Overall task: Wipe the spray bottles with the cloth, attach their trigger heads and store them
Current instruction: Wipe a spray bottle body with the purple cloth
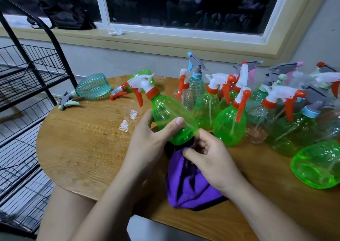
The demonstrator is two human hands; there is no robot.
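Nearest the camera, on the wooden counter (77, 148), a purple cloth (187, 185) lies bunched at the front edge. Its upper end is pinched in the curled fingers of the right hand (211, 159). Just above the cloth, the left hand (152, 139) wraps a green spray bottle (171, 119), thumb pressed on its side; the bottle tilts left with its red-and-white trigger head (143, 88) on. Right of that bottle stands a crowd of spray bottles (230, 123) with heads attached. Left of it and farther back, a teal ribbed bottle (92, 87) lies on its side. Beyond, a black wire rack (27, 71) stands beside the counter.
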